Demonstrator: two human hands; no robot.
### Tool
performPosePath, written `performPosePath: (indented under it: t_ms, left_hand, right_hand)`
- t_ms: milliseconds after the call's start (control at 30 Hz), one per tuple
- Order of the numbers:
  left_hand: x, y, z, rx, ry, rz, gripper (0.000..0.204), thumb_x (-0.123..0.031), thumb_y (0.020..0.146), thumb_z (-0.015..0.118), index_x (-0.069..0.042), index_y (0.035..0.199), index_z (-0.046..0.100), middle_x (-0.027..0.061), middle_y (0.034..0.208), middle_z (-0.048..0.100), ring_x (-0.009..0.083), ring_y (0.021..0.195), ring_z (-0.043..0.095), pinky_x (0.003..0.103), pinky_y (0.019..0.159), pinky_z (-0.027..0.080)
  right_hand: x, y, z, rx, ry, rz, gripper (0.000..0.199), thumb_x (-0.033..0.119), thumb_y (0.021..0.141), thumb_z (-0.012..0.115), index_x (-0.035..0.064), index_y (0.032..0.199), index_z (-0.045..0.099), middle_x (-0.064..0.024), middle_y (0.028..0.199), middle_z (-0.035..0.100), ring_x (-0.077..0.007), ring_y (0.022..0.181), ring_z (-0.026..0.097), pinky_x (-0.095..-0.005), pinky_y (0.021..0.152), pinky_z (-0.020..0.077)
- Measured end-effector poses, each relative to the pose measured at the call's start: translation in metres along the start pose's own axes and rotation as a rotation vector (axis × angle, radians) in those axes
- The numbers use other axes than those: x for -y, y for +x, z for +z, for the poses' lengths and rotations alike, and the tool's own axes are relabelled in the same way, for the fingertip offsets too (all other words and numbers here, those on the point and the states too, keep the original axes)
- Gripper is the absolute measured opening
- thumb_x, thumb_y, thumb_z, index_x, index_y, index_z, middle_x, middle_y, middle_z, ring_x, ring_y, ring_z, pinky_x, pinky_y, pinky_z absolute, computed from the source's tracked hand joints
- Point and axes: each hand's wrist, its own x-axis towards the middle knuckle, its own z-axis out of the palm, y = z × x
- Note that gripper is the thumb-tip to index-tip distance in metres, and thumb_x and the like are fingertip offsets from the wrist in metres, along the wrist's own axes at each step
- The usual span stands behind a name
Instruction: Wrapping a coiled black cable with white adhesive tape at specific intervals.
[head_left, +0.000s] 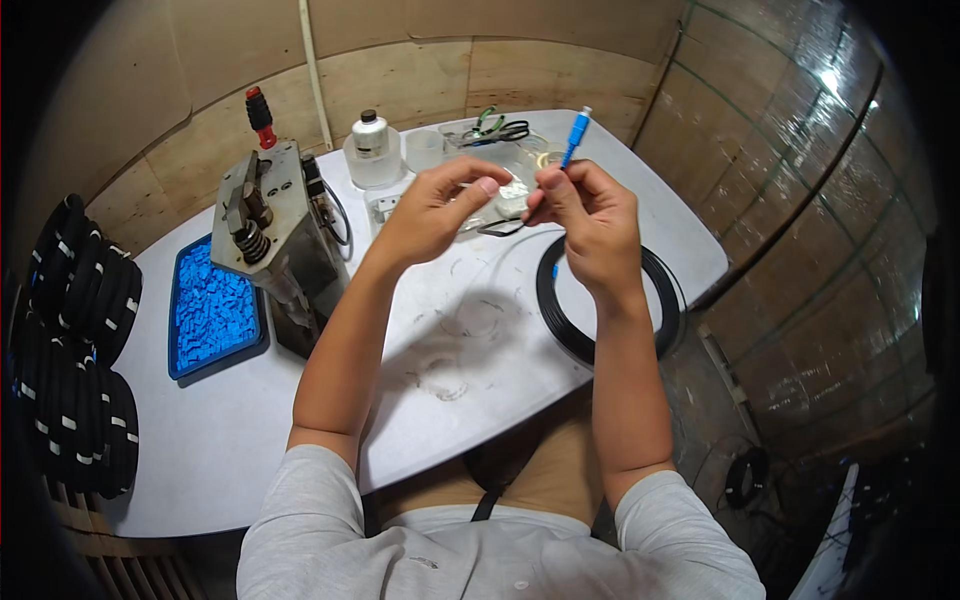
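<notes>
Seen from my remote post: one bottle [370, 137], whose label I cannot read; one black coil [549, 305] on the table [500, 370]; and one tray [220, 360] of blue pieces too many for me to count. I hold both forearms raised. My left hand [437, 205] curves inward; whether it grasps anything I cannot tell. My right hand [590, 205] pinches one blue-tipped cable [577, 132], tip upward, above the table.

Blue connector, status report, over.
Right hand holding blue connector near its lower end. Left hand close by, not on connector; whether it holds anything unclear. Black cable coil on table; nothing visibly blocking connector.
</notes>
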Motion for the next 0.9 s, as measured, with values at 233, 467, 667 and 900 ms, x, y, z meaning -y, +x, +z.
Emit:
performPosePath:
  t_ms: [233, 467, 667, 900]
  left_hand:
    - [0.040, -0.023, 0.087, 0.244, 0.009, 0.041, 0.057, -0.047, 0.113, 0.038, -0.003, 0.115, 0.074, 0.0168, 0.113, 0.073, 0.0297, 0.105, 0.067, 0.040, 0.098, 0.050]
    - [0.068, -0.047, 0.123, 0.458, 0.290, 0.202, 0.061, -0.056, 0.101, 0.056, -0.003, 0.130, 0.065, 0.0199, 0.116, 0.070, 0.0391, 0.114, 0.063, 0.047, 0.103, 0.046]
    - [0.058, -0.057, 0.151, 0.517, 0.461, 0.321, 0.078, -0.058, 0.087, 0.075, -0.006, 0.141, 0.057, 0.0196, 0.117, 0.068, 0.0395, 0.115, 0.061, 0.047, 0.105, 0.045]
    - [0.071, -0.051, 0.175, 0.641, 0.748, 0.411, 0.062, -0.059, 0.089, 0.072, -0.003, 0.115, 0.065, 0.0142, 0.095, 0.066, 0.0365, 0.098, 0.065, 0.046, 0.094, 0.049]
  right_hand:
    - [0.035, -0.077, -0.047, -0.142, 0.040, 0.039, 0.028, 0.024, 0.105, 0.068, -0.0030, 0.097, 0.068, -0.0075, 0.080, 0.071, -0.0141, 0.069, 0.069, -0.0290, 0.067, 0.0595]
    - [0.034, -0.135, -0.118, -0.390, 0.079, 0.084, 0.021, 0.019, 0.107, 0.063, -0.0018, 0.106, 0.068, -0.0067, 0.084, 0.070, -0.0159, 0.071, 0.069, -0.0298, 0.067, 0.0594]
    - [0.012, -0.173, -0.198, -0.638, 0.105, 0.205, 0.018, 0.022, 0.106, 0.064, 0.0037, 0.105, 0.068, -0.0049, 0.086, 0.071, -0.0161, 0.073, 0.070, -0.0314, 0.068, 0.0598]
    - [-0.028, -0.182, -0.244, -0.725, -0.012, 0.450, 0.017, 0.022, 0.102, 0.070, 0.0048, 0.101, 0.071, -0.0044, 0.088, 0.074, -0.0116, 0.069, 0.067, -0.0298, 0.066, 0.0585]
